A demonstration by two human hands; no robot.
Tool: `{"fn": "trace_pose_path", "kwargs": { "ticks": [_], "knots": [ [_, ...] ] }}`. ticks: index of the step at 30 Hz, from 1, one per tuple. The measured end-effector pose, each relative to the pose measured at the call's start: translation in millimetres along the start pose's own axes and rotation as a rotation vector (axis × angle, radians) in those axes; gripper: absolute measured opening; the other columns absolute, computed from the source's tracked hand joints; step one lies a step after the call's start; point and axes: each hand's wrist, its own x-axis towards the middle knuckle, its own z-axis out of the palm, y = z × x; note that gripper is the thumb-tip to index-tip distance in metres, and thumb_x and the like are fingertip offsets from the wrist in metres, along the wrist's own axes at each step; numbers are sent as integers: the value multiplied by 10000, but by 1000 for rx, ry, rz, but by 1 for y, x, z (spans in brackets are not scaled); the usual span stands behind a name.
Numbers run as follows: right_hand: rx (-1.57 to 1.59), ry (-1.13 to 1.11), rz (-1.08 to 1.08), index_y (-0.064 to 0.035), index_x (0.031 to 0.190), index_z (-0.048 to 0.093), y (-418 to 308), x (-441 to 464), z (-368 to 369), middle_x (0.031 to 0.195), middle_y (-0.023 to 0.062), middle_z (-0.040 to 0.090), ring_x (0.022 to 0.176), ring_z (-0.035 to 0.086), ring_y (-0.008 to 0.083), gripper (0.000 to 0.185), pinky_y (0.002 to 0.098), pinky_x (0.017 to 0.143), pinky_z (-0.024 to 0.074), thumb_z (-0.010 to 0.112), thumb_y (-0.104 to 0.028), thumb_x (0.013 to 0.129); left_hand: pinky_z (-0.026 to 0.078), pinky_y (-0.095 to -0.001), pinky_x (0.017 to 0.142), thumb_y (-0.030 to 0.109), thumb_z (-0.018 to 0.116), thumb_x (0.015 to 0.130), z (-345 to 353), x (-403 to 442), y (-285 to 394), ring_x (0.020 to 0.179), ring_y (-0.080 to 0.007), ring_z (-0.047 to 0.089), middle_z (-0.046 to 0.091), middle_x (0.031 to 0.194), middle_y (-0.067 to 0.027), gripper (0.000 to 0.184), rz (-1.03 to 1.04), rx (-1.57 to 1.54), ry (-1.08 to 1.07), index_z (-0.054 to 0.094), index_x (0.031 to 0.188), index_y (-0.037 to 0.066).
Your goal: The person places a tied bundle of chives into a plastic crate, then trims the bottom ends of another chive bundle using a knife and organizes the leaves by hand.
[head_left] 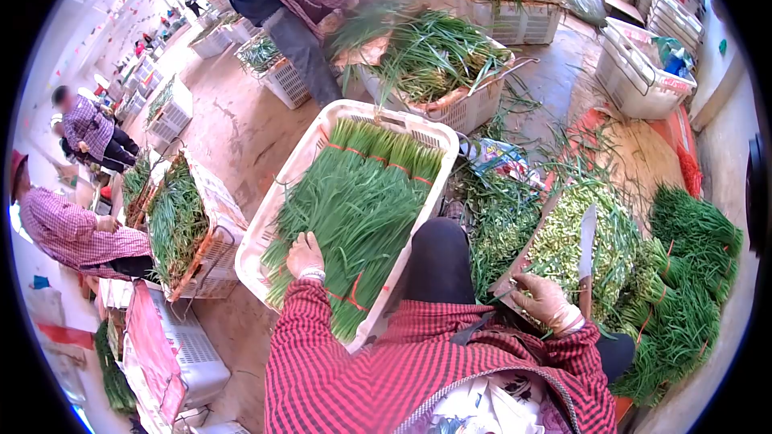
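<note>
A white crate (252,261) holds green leafy stalks (354,201) tied in bundles with red bands. My left hand (305,257), gloved, rests on the stalks near the crate's left side; whether it grips any I cannot make out. At the right, my right hand (547,302), also gloved, is above the edge of a heap of pale cut pieces (583,233), fingers apart and holding nothing visible. Just right of it, a knife (588,245) with a wooden handle lies on the heap, blade pointing away from me. Tied bundles (691,273) are piled at the far right.
A full crate of loose greens (446,56) stands ahead, with a bending person (301,0) beside it. Another crate of greens (213,261) is at the left, near a seated person (76,225). Stacked crates (515,20) and a white basket (643,72) are farther back.
</note>
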Motion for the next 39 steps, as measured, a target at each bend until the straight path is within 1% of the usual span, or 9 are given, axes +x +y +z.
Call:
{"fn": "trace_pose_path", "kwargs": {
  "ticks": [4, 6, 9, 14, 22, 24, 27, 34, 39],
  "knots": [
    [10, 51, -41, -41, 1203, 601, 12, -15, 3, 1074, 181, 652, 1007, 621, 354, 448, 420, 869, 490, 610, -350, 878, 474, -428, 905, 482, 318, 998, 0, -10, 5, 1087, -306, 602, 625, 1195, -155, 530, 25, 27, 22, 565, 1284, 111],
    [23, 37, -21, -46, 1230, 580, 16, -19, 3, 1097, 175, 646, 1024, 616, 353, 462, 416, 882, 487, 602, -348, 882, 400, -428, 1011, 502, 341, 984, 7, -10, 5, 1192, -294, 536, 575, 1291, -144, 570, 37, 10, 39, 524, 1333, 91],
    [24, 28, -6, -51, 1219, 587, 20, -25, 3, 1100, 171, 646, 1028, 616, 348, 445, 413, 881, 488, 603, -339, 880, 350, -443, 1058, 514, 364, 970, 11, -18, 8, 1241, -285, 494, 539, 1341, -132, 608, 82, 43, 123, 488, 1366, 69],
    [66, 66, -10, -58, 1206, 595, 31, -34, 6, 1084, 169, 654, 1017, 624, 340, 443, 402, 873, 494, 624, -345, 869, 269, -457, 1120, 523, 373, 963, 5, -31, 17, 1336, -312, 389, 424, 1440, -180, 692, 89, 44, 82, 353, 1437, 19],
    [148, 134, 21, -54, 1168, 612, 37, -45, 6, 980, 177, 660, 924, 638, 349, 439, 417, 788, 502, 646, -370, 864, 254, -461, 1131, 510, 380, 962, 1, -34, 21, 1354, -323, 369, 391, 1469, -194, 696, 86, 66, 78, 331, 1456, 22],
    [140, 67, 115, -57, 1127, 607, 35, -49, 2, 922, 172, 645, 878, 630, 351, 402, 419, 759, 490, 633, -363, 867, 247, -461, 1135, 515, 388, 956, 2, -35, 22, 1365, -315, 356, 387, 1474, -189, 700, 67, 67, 48, 334, 1457, 28],
    [129, 71, 87, -57, 1088, 592, 39, -50, 5, 879, 166, 630, 846, 622, 350, 366, 421, 740, 482, 616, -350, 869, 247, -460, 1136, 515, 389, 956, 5, -36, 21, 1367, -315, 352, 391, 1472, -184, 695, 81, 68, 71, 345, 1451, 29],
    [139, 77, 57, -60, 1096, 587, 40, -50, 6, 901, 167, 634, 859, 625, 351, 367, 429, 740, 484, 612, -345, 865, 246, -471, 1130, 507, 418, 945, 10, -37, 22, 1354, -322, 366, 415, 1450, -183, 687, 75, 77, 115, 371, 1432, 25],
    [158, 74, 91, -70, 1215, 588, 45, -51, 12, 1035, 180, 655, 965, 636, 341, 445, 407, 828, 503, 635, -337, 861, 255, -475, 1121, 500, 439, 934, 13, -36, 21, 1337, -321, 383, 421, 1443, -182, 682, 80, 57, 144, 392, 1418, 22]
  ]
}}
